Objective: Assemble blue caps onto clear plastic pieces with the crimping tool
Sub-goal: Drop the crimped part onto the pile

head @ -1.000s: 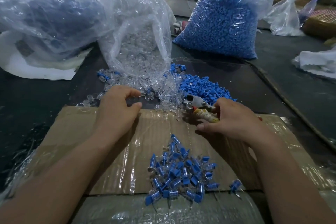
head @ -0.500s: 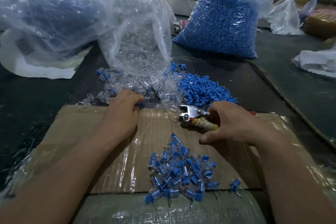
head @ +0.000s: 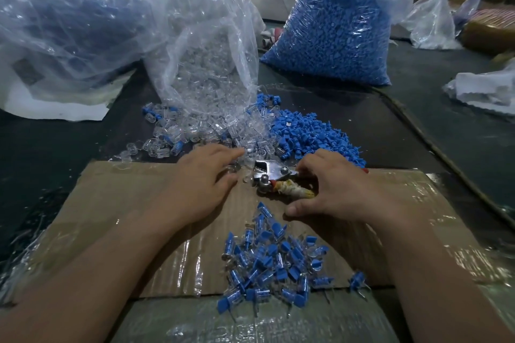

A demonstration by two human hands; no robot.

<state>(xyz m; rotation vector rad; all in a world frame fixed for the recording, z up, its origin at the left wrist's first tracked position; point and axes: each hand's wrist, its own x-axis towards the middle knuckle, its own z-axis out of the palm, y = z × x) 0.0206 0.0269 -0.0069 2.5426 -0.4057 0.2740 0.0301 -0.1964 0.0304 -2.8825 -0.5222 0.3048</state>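
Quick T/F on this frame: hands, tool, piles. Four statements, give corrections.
1. Right hand grips the crimping tool. True.
2. The assembled pile lies on the cardboard. True.
3. Left hand rests on the assembled pile. False: its fingers reach the loose clear pieces.
4. The loose blue caps lie left of the loose clear pieces. False: they lie to the right.

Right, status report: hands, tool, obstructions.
Left hand touches clear pieces. Right hand grips crimping tool. Assembled pile nearer, out of the way.
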